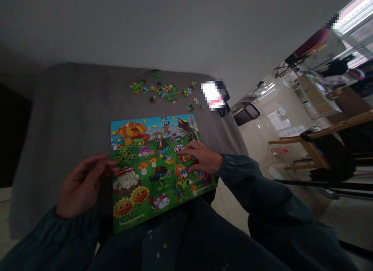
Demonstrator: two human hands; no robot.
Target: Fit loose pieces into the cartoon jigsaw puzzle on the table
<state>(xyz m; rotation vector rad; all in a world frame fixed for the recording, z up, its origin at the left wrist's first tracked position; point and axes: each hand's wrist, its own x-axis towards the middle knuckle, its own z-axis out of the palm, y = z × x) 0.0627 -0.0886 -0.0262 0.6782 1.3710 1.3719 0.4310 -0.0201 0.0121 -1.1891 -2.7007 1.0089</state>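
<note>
Puzzle board (157, 166) is lying flat on the grey-covered table (72, 108), near edge overhanging toward the lap. Most of the picture looks filled in.

Right hand (204, 157) is pressing down on the right-middle of the board, fingers (186, 150) spread and slightly curled, tips on the pieces. Can't tell whether a piece is pinched under them; looks more like seating one than gripping.

Left hand (83, 183) is hovering at the board's left edge, fingers loosely open, holding nothing, tips just touching or nearly touching the edge.

Loose pieces (163, 91) are scattered at the far side of the table, well apart from the board, beside a blurred white object (214, 95).

Judgement, to do this step well: brace the left edge so the board isn't sliding, press straight down with flat fingertips, check tabs are lining up before forcing. The overhang is a risk: heavy pressure near the front edge could tip the board.
</note>
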